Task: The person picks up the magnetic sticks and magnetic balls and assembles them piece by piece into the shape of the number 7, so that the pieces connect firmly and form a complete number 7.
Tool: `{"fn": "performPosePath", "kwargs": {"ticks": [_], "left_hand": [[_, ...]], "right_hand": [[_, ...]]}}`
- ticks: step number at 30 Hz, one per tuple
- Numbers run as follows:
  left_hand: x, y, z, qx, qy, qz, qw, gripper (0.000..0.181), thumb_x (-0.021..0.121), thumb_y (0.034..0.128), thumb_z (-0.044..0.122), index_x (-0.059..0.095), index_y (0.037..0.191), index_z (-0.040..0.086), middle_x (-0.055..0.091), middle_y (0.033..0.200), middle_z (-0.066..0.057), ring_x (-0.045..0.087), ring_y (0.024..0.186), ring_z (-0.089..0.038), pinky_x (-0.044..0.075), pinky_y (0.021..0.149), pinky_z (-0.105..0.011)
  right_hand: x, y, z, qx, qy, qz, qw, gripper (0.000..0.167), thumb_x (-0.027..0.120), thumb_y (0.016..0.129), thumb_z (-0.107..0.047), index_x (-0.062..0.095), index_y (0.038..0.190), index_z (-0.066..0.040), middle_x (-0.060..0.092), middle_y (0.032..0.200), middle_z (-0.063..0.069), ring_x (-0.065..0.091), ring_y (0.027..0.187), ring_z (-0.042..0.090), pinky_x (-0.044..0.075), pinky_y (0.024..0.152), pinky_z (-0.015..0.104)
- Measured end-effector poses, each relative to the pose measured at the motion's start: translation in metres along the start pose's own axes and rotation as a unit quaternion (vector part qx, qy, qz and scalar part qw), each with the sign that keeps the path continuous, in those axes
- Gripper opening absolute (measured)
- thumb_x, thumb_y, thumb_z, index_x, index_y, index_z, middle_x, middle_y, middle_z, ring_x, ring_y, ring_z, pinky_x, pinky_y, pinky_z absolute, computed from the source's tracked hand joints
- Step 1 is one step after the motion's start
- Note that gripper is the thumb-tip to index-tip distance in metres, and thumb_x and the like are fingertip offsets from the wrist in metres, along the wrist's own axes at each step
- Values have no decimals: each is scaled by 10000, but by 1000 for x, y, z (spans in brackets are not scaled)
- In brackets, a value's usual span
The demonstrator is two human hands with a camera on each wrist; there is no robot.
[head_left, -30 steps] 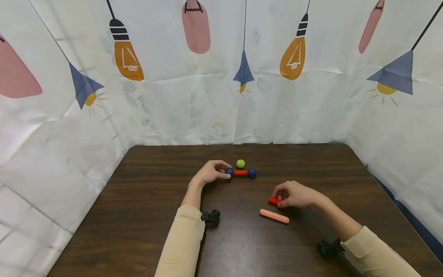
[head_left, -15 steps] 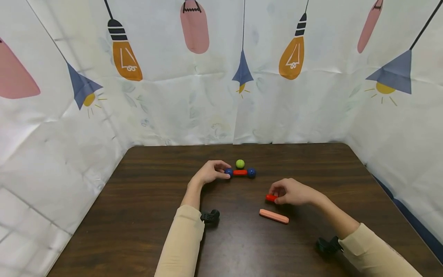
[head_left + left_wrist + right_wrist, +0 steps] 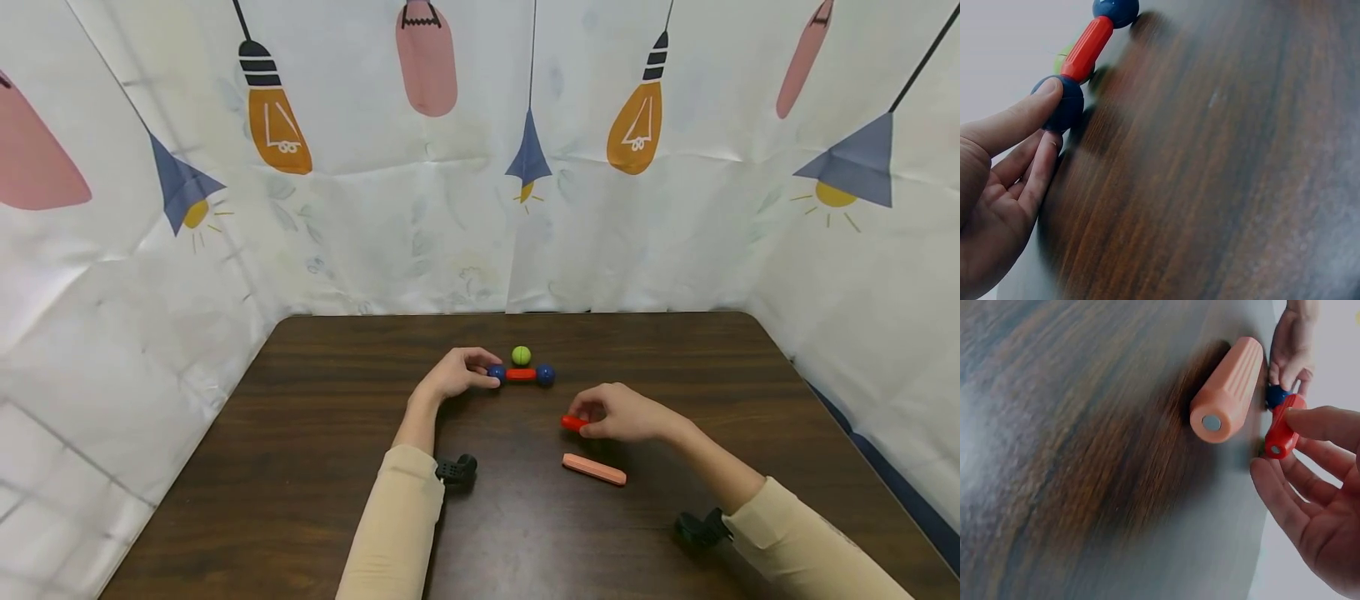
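Fingers of the left hand (image 3: 458, 372) pinch the left blue ball (image 3: 497, 372) from its 9 o'clock side, as I read the clock on my head-camera feed. That ball sits at one end of a joined red rod (image 3: 521, 375); the right blue ball (image 3: 546, 375) caps the rod's 3 o'clock end. Fingers of the right hand (image 3: 618, 414) grip a loose red rod (image 3: 573, 423) at its sides, the wrist lying off toward 4 o'clock. From this rod, the ball-and-rod piece is up at about 11 o'clock, near but apart.

I judge the work to be partway along. One rod looks finished, with a ball at each end. The gripped rod is bare at both ends, so its joining is not yet done. A green ball (image 3: 521, 356) lies just beside the finished piece at 12 o'clock; I cannot tell whether they touch. An orange rod (image 3: 594, 469) rests on the bench (image 3: 300, 467) at 7 o'clock from the right hand, joined to nothing, with a pale disc (image 3: 1211, 422) showing on its end.
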State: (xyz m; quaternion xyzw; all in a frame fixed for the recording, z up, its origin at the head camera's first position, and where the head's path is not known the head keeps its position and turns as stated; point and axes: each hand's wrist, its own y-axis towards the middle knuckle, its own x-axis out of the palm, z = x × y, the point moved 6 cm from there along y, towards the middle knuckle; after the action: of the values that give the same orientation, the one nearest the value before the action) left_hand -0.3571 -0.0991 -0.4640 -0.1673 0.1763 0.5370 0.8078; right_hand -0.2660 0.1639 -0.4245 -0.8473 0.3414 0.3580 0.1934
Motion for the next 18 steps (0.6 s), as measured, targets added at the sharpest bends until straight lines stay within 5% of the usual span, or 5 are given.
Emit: {"fn": "performPosePath", "kwargs": {"ticks": [18], "left_hand": [[1, 0, 1, 15, 41, -36, 10000, 296, 829, 887, 145, 755, 1173, 133, 689, 1102, -36, 633, 994, -214, 491, 966, -427]], "right_hand": [[9, 18, -15, 5, -114, -81, 9999, 151, 743, 912, -81, 727, 1062, -96, 640, 872, -76, 571, 778, 93, 501, 719, 291]]}}
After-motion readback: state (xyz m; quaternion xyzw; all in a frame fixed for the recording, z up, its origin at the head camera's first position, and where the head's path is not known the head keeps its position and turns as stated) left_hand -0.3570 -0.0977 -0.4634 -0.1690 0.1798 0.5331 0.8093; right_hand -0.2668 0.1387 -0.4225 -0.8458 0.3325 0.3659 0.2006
